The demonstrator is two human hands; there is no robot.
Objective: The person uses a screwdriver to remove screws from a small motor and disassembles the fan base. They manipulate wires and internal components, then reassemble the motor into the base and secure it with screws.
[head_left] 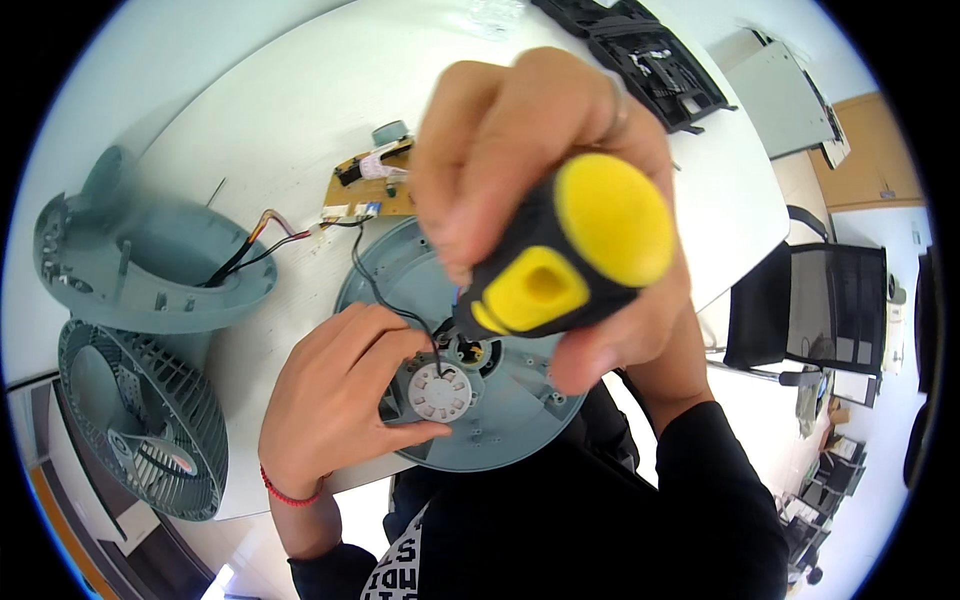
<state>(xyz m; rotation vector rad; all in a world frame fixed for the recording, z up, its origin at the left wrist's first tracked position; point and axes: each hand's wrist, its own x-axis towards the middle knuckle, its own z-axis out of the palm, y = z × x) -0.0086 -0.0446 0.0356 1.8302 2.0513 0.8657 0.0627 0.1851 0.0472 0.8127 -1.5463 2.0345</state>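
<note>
My right hand (520,150) grips a screwdriver with a black and yellow handle (570,250), held upright over a round grey-blue fan base plate (520,410) at the table's near edge. The screwdriver's tip is hidden below the handle. My left hand (345,385) rests on the plate, its fingers pinching a white round toothed part (440,392) near the plate's middle. A black wire (385,300) runs from that part to a brown circuit board (375,185) lying behind the plate.
A grey fan housing (150,255) with coloured wires lies at the left of the white table (300,100), with a fan grille (140,430) below it. Black plastic parts (650,55) lie at the far edge. An office chair (810,310) stands at the right.
</note>
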